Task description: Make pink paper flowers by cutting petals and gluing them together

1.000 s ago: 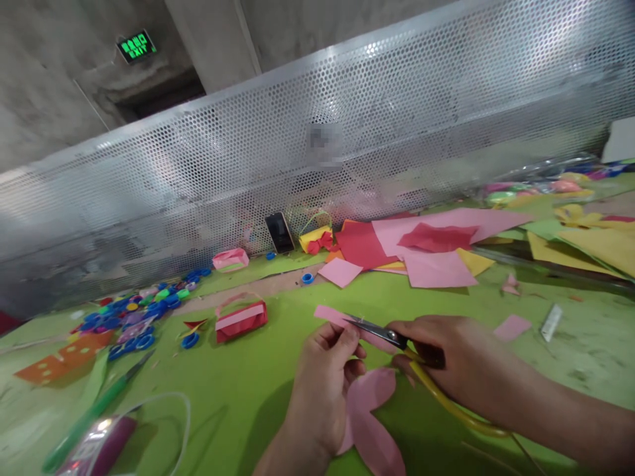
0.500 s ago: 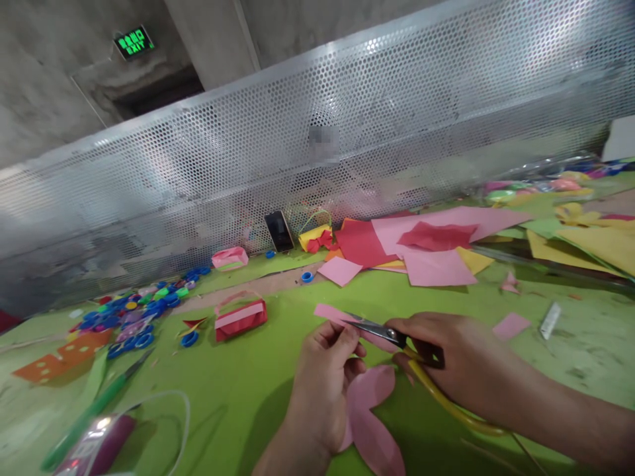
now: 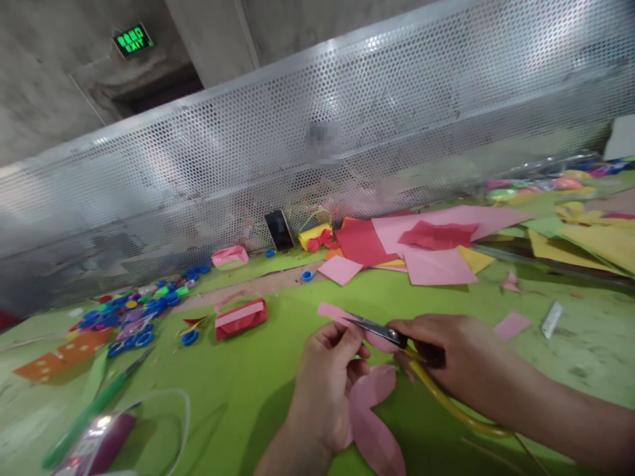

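Note:
My left hand (image 3: pixel 322 383) pinches a small pink paper piece (image 3: pixel 328 311) between thumb and fingers. My right hand (image 3: pixel 466 360) is wrapped round the yellow handles of a pair of scissors (image 3: pixel 380 332). Their dark blades point left and lie across the pink piece, just above my left thumb. Below, a pink paper cut-out with rounded petals (image 3: pixel 380 433) shows beside my left palm, which hides part of it; whether the palm grips it I cannot tell.
Left stand a red paper handbag (image 3: pixel 241 320), a green-handled knife-like tool (image 3: pixel 94 413) and a purple device (image 3: pixel 102 446) with a white cord. Blue rings and beads (image 3: pixel 143 307) lie beyond. Coloured paper sheets (image 3: pixel 441 264), a phone (image 3: pixel 279 230) and a perforated metal screen (image 3: pixel 238 165) are behind.
Both hands, with the scissors and the pink piece, have shifted very slightly to the right. The blades look a little closer together. The other things look unmoved.

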Tool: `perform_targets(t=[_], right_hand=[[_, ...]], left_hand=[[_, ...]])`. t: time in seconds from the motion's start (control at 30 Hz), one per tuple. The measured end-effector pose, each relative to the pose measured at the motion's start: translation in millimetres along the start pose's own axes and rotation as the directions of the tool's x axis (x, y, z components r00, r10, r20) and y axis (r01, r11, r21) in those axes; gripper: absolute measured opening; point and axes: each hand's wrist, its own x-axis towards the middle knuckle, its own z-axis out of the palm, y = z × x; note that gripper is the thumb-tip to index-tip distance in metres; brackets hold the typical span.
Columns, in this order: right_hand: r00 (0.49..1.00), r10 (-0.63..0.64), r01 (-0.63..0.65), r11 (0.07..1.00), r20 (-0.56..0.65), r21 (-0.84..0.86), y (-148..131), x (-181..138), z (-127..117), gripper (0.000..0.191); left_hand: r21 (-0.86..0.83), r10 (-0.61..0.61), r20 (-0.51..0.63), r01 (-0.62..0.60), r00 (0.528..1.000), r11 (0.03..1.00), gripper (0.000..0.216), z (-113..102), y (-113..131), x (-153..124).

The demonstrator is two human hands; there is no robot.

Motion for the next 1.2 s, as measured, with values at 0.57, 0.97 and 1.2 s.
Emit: perform_targets(t=[0.57,0.97,1.2], right_hand=[[0.996,0.068,-0.066,0.997,0.064,-0.027,-1.1,-0.6,-6.4,0.015],[0.997,0.061,-0.060,0.998,0.046,-0.023,0.8,-1.1,-0.3,0.017],[0.998,0.042,-0.042,0.999,0.041,-0.018,2.7,-0.5,0.6,0.017]], left_hand=[[-0.047,0.100,0.032,-0.098,0.994,0.994,0.015,-5.3,4.6,2.8],[-0.018,0.061,0.008,-0.061,0.998,0.998,0.028,-2.1,5.9,2.0],[-0.021,0.050,0.002,-0.050,0.999,0.999,0.028,-0.1,4.9,1.5]])
